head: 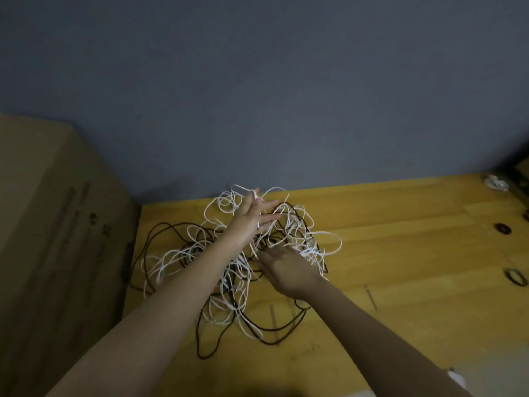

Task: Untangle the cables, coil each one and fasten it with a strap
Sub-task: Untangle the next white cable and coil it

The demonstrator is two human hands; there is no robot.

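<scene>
My hands in a tangle of white and dark cables [229, 270] near the tabletop's [400, 253] far left corner.
My left hand [252, 222] is raised, fingers [267, 203] straight among white loops. My right hand [286, 270] rests low on the pile; I cannot tell what its fingers grip. A cardboard box [57, 224] stands at the left edge; two dark rings [502, 228] lie toward the right edge, white clutter [496, 182] at the far right corner.

Both bare forearms reach forward. Left hand [252, 217] raised, fingers straight and spread, palm turned right. Right hand [282, 267] lower, knuckles up, fingers hidden; grip cannot be told.
</scene>
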